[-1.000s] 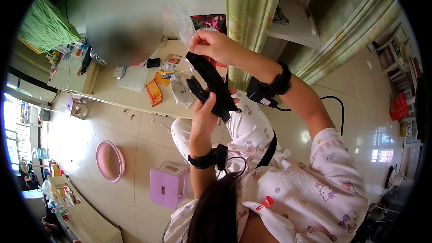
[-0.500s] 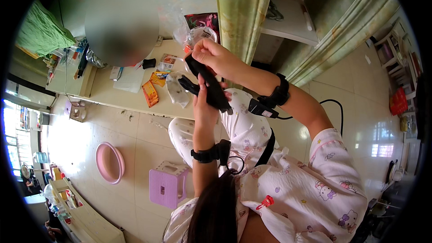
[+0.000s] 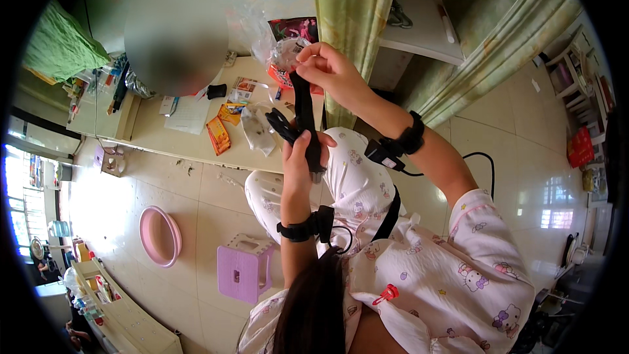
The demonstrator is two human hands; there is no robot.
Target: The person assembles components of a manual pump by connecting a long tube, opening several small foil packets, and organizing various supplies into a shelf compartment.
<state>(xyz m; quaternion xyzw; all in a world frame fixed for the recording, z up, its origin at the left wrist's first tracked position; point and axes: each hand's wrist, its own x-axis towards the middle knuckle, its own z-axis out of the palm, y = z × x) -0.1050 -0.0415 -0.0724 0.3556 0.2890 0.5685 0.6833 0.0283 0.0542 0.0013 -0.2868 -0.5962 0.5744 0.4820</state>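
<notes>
Centre of the frame, above the lap: a long black strap of soft fabric with a bulkier black clip part at its lower end [image 3: 303,118] is stretched between both hands.

Right hand [image 3: 331,69], upper centre: thumb and fingertips pressed together on the strap's top end, pinching it. Just beyond sits a crinkled clear plastic bag [image 3: 278,52] at the table edge; whether the hand touches it cannot be told.

Left hand [image 3: 300,157], below: fingers curled shut around the strap's lower part, thumb side against the clip piece, which juts out toward the left of the frame.

Handling judgement: light, limp, bends freely; hangs straight only because it is held at both ends. Webbing looks matt, not slippery. Clip part is probably rigid plastic, the better hold for control; the band itself suits a pinch.

Nearby: cream tabletop [image 3: 170,141] with an orange packet [image 3: 217,134] and papers, upper left. Lilac plastic stool [image 3: 244,267] and pink round basin [image 3: 159,236] on the tiled floor, lower left.
</notes>
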